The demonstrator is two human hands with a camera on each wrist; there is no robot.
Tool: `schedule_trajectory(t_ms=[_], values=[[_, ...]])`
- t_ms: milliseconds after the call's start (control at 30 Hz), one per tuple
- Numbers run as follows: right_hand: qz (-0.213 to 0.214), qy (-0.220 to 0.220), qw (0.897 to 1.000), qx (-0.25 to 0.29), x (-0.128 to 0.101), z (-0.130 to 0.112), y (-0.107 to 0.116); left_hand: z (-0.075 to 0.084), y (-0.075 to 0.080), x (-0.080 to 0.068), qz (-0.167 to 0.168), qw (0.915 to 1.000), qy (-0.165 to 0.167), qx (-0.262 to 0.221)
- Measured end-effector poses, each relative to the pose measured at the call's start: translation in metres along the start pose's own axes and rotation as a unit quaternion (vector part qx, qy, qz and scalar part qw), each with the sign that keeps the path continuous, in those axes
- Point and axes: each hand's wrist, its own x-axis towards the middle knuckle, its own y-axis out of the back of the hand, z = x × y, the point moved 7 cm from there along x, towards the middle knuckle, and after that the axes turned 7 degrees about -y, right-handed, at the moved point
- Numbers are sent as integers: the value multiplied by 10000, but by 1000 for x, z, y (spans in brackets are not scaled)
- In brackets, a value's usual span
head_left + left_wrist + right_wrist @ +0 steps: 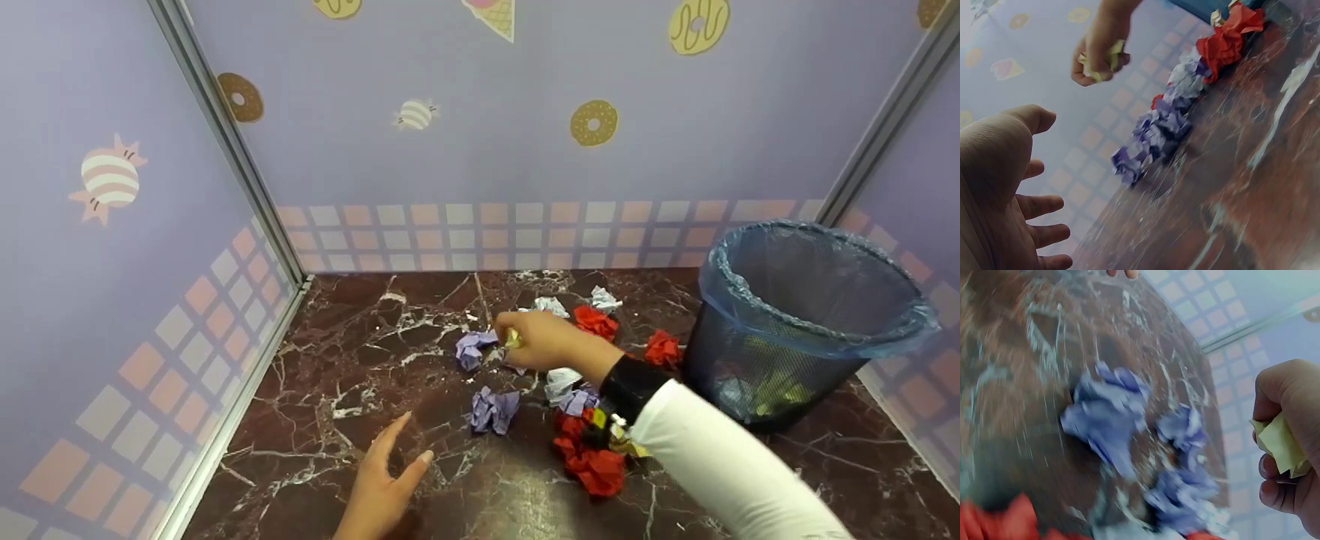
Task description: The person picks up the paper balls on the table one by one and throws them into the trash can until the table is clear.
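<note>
My right hand (pixel 541 341) grips a crumpled yellow paper ball (pixel 1280 444), its fingers curled round it above the scattered papers. Just left of that hand lies a purple paper ball (pixel 472 350). A second crumpled purple ball (pixel 493 410) rests closer to me, between my two hands. My left hand (pixel 384 480) hovers low at the front with fingers spread and nothing in them. In the left wrist view its palm and separated fingers (pixel 1044 207) show plainly. Under my right forearm, red paper balls (pixel 596 469) and a white one (pixel 561 385) lie bunched together.
A mesh wastebasket (pixel 701 375) lined with a blue bag (pixel 892 341) stands at the right, with some crumpled paper inside. Near it sits a red ball (pixel 663 348). More white balls (pixel 604 300) lie toward the back wall (pixel 510 165). Panels enclose the marbled surface (pixel 322 390).
</note>
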Motion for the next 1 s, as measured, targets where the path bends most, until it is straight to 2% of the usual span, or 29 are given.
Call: schedule_trajectory(t_ms=[100,233,500,633,800,1000], values=[[-186,-120,9991,-356,-14,7,23,10,-9,5,49,9994,-325,59],[-142,-252,9973,-671,-32,14,58,30,-22,15,21,9973,-721,160],[58,-721,9961,-504,-59,29,122,78,-50,31,-311,9857,-1464,770],[494,-807,9932,-672,-72,44,156,102,-69,39,-694,9784,-1747,857],[1085,-805,9880,-748,-96,69,194,129,-94,48,-1102,9717,-1890,892],[1441,-1176,9788,-857,-132,103,236,161,-128,52,-1472,9640,-2005,938]])
